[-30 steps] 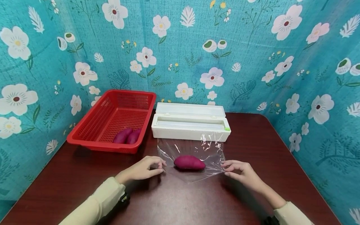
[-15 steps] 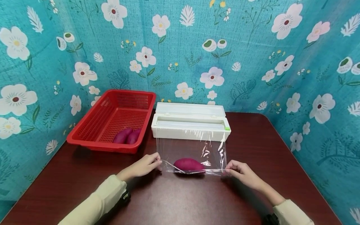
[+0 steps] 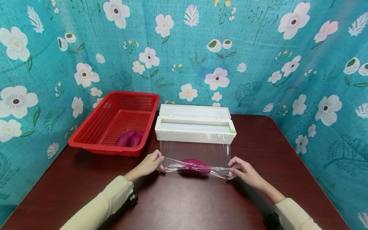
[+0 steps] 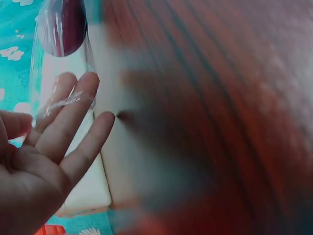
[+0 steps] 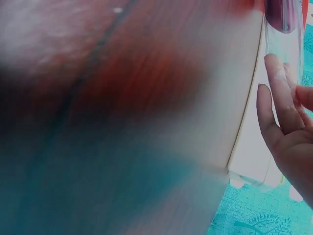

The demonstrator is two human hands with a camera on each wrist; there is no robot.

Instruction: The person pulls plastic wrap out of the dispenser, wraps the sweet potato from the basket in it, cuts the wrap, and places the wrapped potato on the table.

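Note:
A purple sweet potato (image 3: 194, 166) lies on the table under clear cling film (image 3: 221, 171), which is drawn from the white dispenser box (image 3: 172, 135) behind it. At the film's left front corner my left hand (image 3: 149, 163) pinches the edge. My right hand (image 3: 244, 171) pinches the opposite corner. Creases run from both corners across the front of the sweet potato. In the left wrist view, film crosses the fingers (image 4: 73, 110); in the right wrist view it reaches the fingertips (image 5: 275, 66) below the wrapped sweet potato (image 5: 282, 17).
A red plastic basket (image 3: 113, 151) stands at the left with two purple sweet potatoes (image 3: 125, 139) inside. The box's lid (image 3: 195, 111) is raised at the back. A flowered teal cloth (image 3: 184, 48) hangs behind and beside the dark wooden table (image 3: 184, 204).
Both hands have moved slightly away from me, toward the box, with the film. The film's front edge has been lifted and folded over the sweet potato, which it now covers.

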